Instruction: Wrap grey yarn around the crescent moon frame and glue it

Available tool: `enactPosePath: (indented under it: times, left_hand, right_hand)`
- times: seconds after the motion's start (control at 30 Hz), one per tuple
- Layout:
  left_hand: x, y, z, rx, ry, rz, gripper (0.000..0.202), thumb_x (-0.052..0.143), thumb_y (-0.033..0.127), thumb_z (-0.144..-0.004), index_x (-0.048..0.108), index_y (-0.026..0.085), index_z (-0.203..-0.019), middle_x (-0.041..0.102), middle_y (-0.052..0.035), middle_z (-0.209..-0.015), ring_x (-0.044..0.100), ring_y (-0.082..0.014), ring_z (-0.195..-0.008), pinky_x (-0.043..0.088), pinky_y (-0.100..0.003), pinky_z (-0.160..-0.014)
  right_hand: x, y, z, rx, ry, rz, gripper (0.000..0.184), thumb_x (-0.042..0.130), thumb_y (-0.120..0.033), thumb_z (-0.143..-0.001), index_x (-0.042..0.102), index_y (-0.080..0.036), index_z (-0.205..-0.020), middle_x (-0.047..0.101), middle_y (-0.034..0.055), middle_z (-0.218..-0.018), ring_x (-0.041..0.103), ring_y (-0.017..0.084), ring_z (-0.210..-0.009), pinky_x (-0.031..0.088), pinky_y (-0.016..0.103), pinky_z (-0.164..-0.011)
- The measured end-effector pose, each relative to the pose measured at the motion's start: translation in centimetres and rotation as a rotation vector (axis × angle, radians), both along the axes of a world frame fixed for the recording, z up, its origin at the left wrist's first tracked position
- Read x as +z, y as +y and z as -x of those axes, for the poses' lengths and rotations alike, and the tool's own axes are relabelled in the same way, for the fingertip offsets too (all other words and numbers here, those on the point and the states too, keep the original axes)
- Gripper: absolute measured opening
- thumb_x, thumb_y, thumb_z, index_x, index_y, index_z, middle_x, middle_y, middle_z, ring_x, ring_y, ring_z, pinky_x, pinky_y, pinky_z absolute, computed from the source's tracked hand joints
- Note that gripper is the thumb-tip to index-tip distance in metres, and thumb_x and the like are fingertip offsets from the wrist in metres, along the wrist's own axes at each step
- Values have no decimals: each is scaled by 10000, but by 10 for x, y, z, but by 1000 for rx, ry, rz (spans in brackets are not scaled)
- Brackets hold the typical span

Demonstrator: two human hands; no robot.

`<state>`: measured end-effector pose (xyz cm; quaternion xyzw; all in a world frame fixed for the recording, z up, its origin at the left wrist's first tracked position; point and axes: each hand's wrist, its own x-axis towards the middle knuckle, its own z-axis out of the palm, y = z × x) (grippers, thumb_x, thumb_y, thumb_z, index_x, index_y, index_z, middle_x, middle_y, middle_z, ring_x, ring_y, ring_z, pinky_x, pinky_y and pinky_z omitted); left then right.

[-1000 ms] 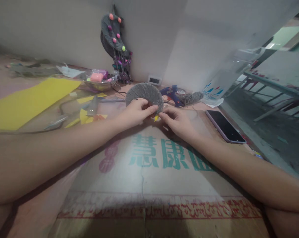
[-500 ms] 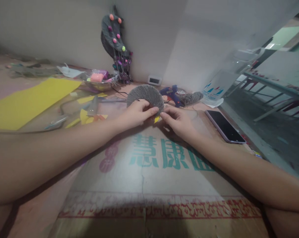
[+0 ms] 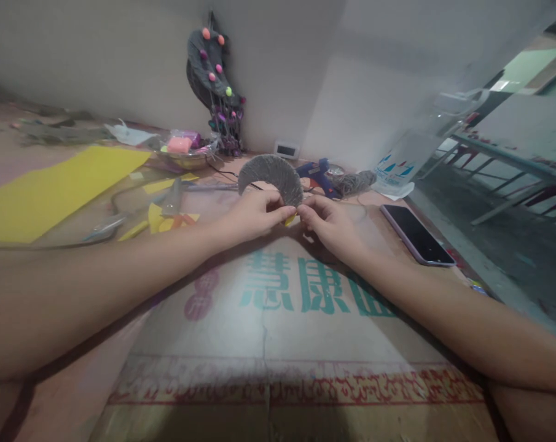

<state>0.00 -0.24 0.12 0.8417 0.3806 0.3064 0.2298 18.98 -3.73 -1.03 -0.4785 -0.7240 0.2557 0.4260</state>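
Note:
A crescent (image 3: 271, 170) wrapped in grey yarn stands on the cardboard, its curve arching upward. My left hand (image 3: 263, 210) is closed on its lower right part, thumb across the front. Below that thumb a small yellow tip (image 3: 291, 220) of the crescent shows bare. Right beside the tip, my right hand (image 3: 326, 221) pinches thumb and finger together on grey yarn, mostly hidden by the fingers. A thin strand loops behind this hand, near the grey yarn bundle (image 3: 357, 183).
Behind the crescent lie a blue glue gun (image 3: 321, 175) and a small white display (image 3: 286, 149). A phone (image 3: 416, 234) rests at right, near a clear plastic jug (image 3: 407, 147). Yellow sheet (image 3: 61, 187), scraps and a bowl (image 3: 188, 159) are left. A decorated grey crescent (image 3: 208, 67) hangs on the wall.
The crescent has turned slightly in my left hand, and less of its yellow tip shows. Both hands stay close together at the tip.

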Motion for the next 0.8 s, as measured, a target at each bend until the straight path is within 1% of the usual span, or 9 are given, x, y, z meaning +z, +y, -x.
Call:
enactPosePath:
  times: [0.17,0.3,0.5,0.57,0.67,0.8]
  left_hand:
    - [1,-2,0,-15,-19,54,335,583,365,-880,575,176,-604,546,11,-546,486,-131,-576,332,-273,-567]
    - [0,-1,-1,-42,-40,77,317,596,346,-873,578,172,-610,581,-1,-593,520,-135,-612,364,-272,-598]
    - [-3,-1,1,-56,-132,199,289,561,400,-898,610,181,-717,607,2,-654,542,-136,-614,386,-265,-592]
    - [-3,-1,1,-65,-129,200,268,577,384,-884,606,183,-710,607,3,-653,541,-135,-612,390,-263,-590]
    - [-2,0,1,-77,-126,161,259,578,357,-876,591,185,-682,596,0,-649,537,-139,-632,392,-261,-596]
    - [-4,2,1,-102,-116,108,257,558,331,-892,567,188,-679,568,3,-659,510,-137,-647,383,-255,-601]
  right_hand:
    - [1,-3,2,-26,4,-17,224,582,-402,-910,577,-205,-805,542,-24,-671,507,128,-595,404,265,-566]
    - [1,-3,2,-40,-17,-31,213,574,-394,-918,604,-204,-827,584,-8,-713,526,134,-619,418,268,-579]
    - [1,-3,1,-75,-17,-59,203,568,-380,-922,604,-202,-830,596,-4,-731,525,125,-600,421,263,-570]
    - [0,-2,1,-71,0,-52,204,574,-388,-921,599,-207,-830,584,-13,-708,517,124,-586,415,262,-559]
    - [0,-2,1,-55,10,-26,208,568,-392,-927,587,-211,-827,561,-24,-671,508,122,-564,407,262,-546]
    - [2,-3,1,-46,-18,-19,221,551,-387,-936,582,-206,-813,546,-30,-645,504,123,-572,413,262,-569]
